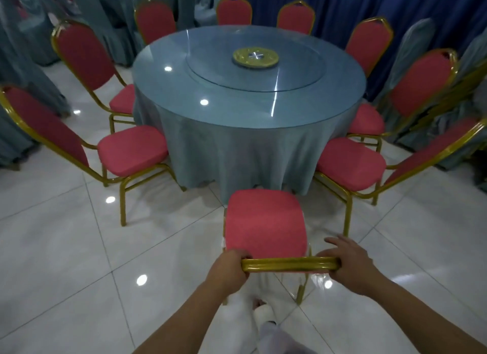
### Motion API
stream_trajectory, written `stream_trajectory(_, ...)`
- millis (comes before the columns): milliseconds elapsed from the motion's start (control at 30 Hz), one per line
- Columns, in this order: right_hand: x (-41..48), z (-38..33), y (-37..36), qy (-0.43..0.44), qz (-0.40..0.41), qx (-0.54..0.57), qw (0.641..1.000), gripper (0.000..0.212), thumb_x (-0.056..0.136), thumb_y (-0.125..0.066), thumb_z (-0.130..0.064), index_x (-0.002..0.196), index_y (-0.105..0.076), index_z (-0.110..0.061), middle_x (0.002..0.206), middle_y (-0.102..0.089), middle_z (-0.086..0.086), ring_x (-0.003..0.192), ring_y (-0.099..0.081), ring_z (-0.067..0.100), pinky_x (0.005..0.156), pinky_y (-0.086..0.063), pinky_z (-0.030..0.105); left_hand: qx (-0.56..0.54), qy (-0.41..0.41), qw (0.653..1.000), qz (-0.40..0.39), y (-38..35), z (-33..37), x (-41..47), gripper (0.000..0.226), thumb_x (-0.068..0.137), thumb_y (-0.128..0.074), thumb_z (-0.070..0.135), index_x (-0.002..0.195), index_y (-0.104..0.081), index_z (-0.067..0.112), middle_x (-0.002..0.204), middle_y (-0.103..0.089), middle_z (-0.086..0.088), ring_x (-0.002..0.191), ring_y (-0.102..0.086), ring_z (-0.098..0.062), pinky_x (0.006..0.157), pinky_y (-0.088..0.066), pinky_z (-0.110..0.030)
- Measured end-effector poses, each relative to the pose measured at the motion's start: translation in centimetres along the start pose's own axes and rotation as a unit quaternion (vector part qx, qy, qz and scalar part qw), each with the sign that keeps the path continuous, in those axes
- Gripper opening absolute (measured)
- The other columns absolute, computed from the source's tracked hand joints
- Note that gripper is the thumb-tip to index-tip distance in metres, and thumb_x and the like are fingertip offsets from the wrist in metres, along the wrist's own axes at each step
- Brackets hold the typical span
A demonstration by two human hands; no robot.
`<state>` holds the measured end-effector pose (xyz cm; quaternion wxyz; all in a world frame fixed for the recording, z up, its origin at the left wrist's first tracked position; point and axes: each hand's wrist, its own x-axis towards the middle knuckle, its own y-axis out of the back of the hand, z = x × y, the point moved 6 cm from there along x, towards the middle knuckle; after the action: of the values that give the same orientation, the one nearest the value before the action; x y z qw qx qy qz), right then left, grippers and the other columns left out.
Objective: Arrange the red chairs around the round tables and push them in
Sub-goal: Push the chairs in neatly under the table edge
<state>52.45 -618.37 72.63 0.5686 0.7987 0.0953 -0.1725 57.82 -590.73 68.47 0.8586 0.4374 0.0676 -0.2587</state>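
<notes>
Lowest in the frame, pale trouser legs (263, 324) over glossy white floor tiles (79, 248). Just above, left hand (229, 268) curled round the left end of the gold top rail (290, 264) of a red chair (264, 222); right hand (347, 264) clasping the right end, thumb under, fingers draped over the front. Held from behind, seat facing the round desk (237, 98), front edge near the hanging blue-grey cloth (237, 153) but apparently short of it, in the gap between the left neighbour chair (131, 149) and the right neighbour chair (350, 162).

Looks like the pushing-in step, partly done. Next calls for a straight, even shove from both hands until the seat slides under the cloth, clear of the neighbours' legs.

Farther up, a glass turntable (290, 74) with a yellow-green hub (255, 57) on the desk, far red chairs (234, 11) ringing the back, dark blue curtain (369, 3) at the upper right. No readable writing or brand anywhere.
</notes>
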Motion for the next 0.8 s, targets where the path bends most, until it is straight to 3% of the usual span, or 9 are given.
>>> stream_trajectory(233, 9.4, 4.7, 5.9, 0.006, -0.026, 0.022, 0.999, 0.055, 0.064, -0.078, -0.065, 0.115, -0.058, -0.060, 0.159, -0.025, -0.011, 0.150, -0.005, 0.020, 0.117, -0.011, 0.051, 0.025, 0.016, 1.000, -0.008, 1.3, 4.6, 10.0, 0.029, 0.087, -0.057, 0.011, 0.108, -0.072, 0.026, 0.097, -0.069, -0.001, 0.086, -0.064, -0.016, 0.074, -0.053, -0.028)
stream_trajectory(367, 13.8, 6.7, 8.0, 0.008, -0.032, 0.041, 0.999, 0.098, 0.040, -0.062, -0.092, 0.131, -0.045, -0.061, 0.162, -0.013, -0.013, 0.149, 0.006, 0.016, 0.117, -0.002, 0.053, 0.050, 0.028, 0.998, -0.001, 2.3, 6.1, 15.0, 0.031, 0.087, -0.062, 0.013, 0.112, -0.071, 0.030, 0.103, -0.066, 0.001, 0.091, -0.063, -0.015, 0.080, -0.053, -0.028)
stream_trajectory(433, 15.7, 7.7, 8.9, 0.013, -0.018, 0.054, 0.998, 0.110, 0.032, -0.052, -0.101, 0.135, -0.040, -0.062, 0.162, -0.011, -0.015, 0.149, 0.008, 0.013, 0.117, -0.001, 0.055, 0.052, 0.031, 0.998, 0.002, 2.4, 6.7, 17.1, 0.030, 0.088, -0.063, 0.015, 0.112, -0.069, 0.031, 0.103, -0.066, 0.002, 0.088, -0.061, -0.013, 0.079, -0.053, -0.026)
stream_trajectory(567, 18.7, 9.8, 10.9, 0.013, -0.005, 0.050, 0.999, 0.112, 0.032, -0.051, -0.103, 0.135, -0.039, -0.062, 0.161, -0.014, -0.015, 0.149, 0.007, 0.012, 0.116, -0.002, 0.057, 0.062, 0.047, 0.997, -0.005, 2.0, 8.2, 20.3, 0.031, 0.090, -0.059, 0.014, 0.112, -0.068, 0.035, 0.097, -0.066, 0.005, 0.084, -0.061, -0.011, 0.073, -0.053, -0.025)
stream_trajectory(800, 20.5, 11.1, 12.7, 0.008, -0.014, 0.052, 0.999, 0.113, 0.031, -0.051, -0.102, 0.134, -0.042, -0.059, 0.160, -0.019, -0.012, 0.148, 0.000, 0.013, 0.116, -0.008, 0.053, 0.069, 0.048, 0.996, -0.028, 1.3, 8.7, 23.2, 0.033, 0.087, -0.064, 0.017, 0.115, -0.067, 0.033, 0.093, -0.065, 0.009, 0.084, -0.062, -0.009, 0.077, -0.057, -0.029)
